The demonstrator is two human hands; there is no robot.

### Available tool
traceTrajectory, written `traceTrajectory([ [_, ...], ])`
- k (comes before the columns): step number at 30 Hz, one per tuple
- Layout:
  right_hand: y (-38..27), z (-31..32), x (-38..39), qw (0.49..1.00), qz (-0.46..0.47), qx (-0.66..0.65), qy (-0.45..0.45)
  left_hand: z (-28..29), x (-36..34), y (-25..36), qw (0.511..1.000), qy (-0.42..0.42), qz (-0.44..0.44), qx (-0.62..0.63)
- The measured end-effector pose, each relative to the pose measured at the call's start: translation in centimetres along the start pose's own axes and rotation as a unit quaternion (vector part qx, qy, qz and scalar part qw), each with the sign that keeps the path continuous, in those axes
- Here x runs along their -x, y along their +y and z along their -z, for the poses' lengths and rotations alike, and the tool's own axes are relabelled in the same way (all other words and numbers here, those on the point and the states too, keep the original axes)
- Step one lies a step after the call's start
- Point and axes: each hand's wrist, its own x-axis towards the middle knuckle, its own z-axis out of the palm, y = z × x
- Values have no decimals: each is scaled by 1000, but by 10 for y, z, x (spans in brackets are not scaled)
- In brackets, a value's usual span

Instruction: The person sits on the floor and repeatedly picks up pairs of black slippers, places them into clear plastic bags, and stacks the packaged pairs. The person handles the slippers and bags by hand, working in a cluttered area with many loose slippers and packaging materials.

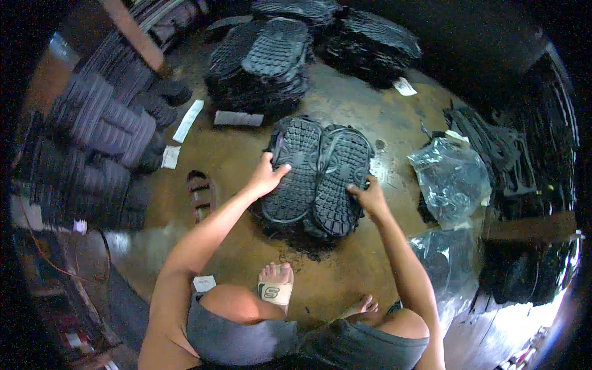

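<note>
Matt black rubber soles (pixel 317 176), rough treads; glossy clear plastic bag (pixel 453 179); worn floor (pixel 357 105)

Two black rubber shoe soles lay side by side, tread up, atop a low stack. The left sole (pixel 295 168) sat under the left hand (pixel 266 177); the right sole (pixel 341 179) touched the right hand (pixel 369 197).
</note>
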Motion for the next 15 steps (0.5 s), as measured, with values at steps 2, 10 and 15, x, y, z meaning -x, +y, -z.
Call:
traceTrajectory([
  [2, 27, -14, -12, 998, 36, 3, 57, -9, -11, -19, 995, -8, -30, 92],
  [10, 41, 37, 34, 981, 126, -50, 136, 5, -3, 13, 983, 46, -97, -150],
  [15, 207, 209, 157, 734, 123, 171, 646, 23, 12, 44, 956, 67, -159, -237],
])
